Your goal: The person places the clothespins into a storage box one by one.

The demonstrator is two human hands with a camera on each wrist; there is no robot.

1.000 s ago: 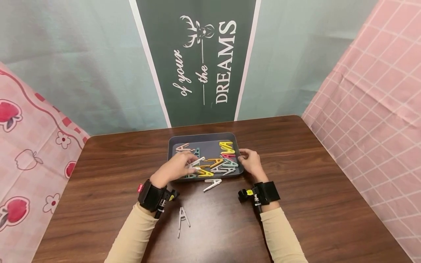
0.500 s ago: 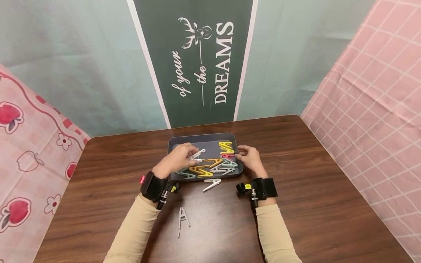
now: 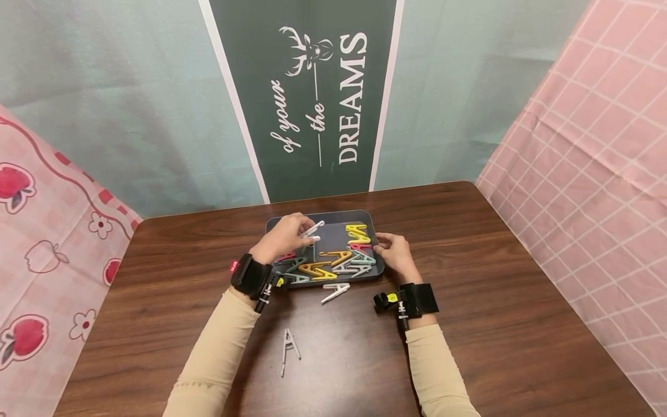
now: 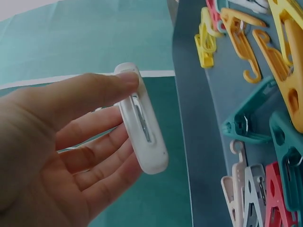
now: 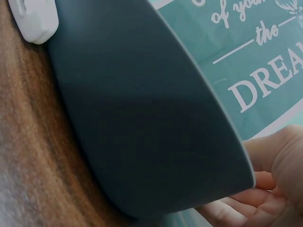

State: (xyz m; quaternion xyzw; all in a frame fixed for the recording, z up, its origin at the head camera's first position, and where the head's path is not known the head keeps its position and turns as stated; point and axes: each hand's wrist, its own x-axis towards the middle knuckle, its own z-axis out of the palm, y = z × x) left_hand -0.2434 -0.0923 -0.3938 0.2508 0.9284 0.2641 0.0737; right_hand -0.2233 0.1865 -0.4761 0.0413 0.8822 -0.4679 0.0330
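My left hand (image 3: pixel 285 236) is over the left part of a dark grey tray (image 3: pixel 339 218). Between its thumb and fingers it pinches a white clothespin (image 4: pixel 144 125), which is up off the tray floor. My right hand (image 3: pixel 395 252) holds the tray's right rim, with the thumb at the edge and the fingers on the outer side. In the tray lie yellow clothespins (image 3: pixel 357 234), an orange clothespin (image 3: pixel 341 258), a teal clothespin (image 4: pixel 248 118) and red, pale pink and grey ones. Part of the tray's left side is hidden behind my left hand.
One white clothespin (image 3: pixel 336 291) lies on the wooden table (image 3: pixel 469 324) just in front of the tray. A second white clothespin (image 3: pixel 289 350) lies nearer to me on the left. Curtains (image 3: pixel 438 98) hang behind the table and along both sides.
My left hand, with the white clothespin pinched in it, has moved up and away from me, uncovering clothespins at the tray's near left. My right hand has stayed at the tray's right rim.
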